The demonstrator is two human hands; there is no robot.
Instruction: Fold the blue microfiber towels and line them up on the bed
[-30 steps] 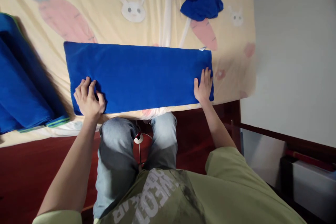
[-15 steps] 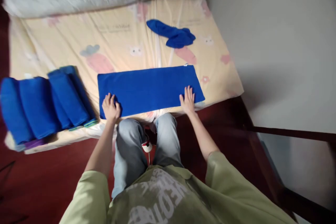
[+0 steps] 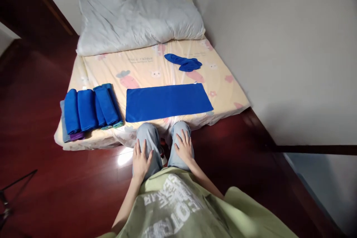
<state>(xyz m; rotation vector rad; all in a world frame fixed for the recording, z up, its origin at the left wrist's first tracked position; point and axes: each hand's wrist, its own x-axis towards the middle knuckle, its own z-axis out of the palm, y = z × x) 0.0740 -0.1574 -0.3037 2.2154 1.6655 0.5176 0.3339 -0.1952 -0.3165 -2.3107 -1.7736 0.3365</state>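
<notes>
My left hand (image 3: 141, 160) rests with spread fingers on my left thigh and holds nothing. On the other knee lies my right hand (image 3: 184, 146), fingers apart and also bare of any object. Just beyond my knees a blue cloth (image 3: 169, 102) is spread flat as a long rectangle near the bed's front edge. Farther back, a crumpled blue cloth (image 3: 189, 64) lies on the patterned sheet. Several folded blue cloths (image 3: 87, 109) sit side by side at the bed's left front corner, with purple and grey fabric under them.
A large pale quilt (image 3: 139, 16) lies across the back of the bed (image 3: 225, 98). A white wall (image 3: 279, 52) rises on the right. Thin black legs of a stand (image 3: 19, 180) show on the dark red floor at the lower left.
Both hands have left the flat blue cloth and moved back onto my legs. The view has tilted up, so more of the quilt and wall shows.
</notes>
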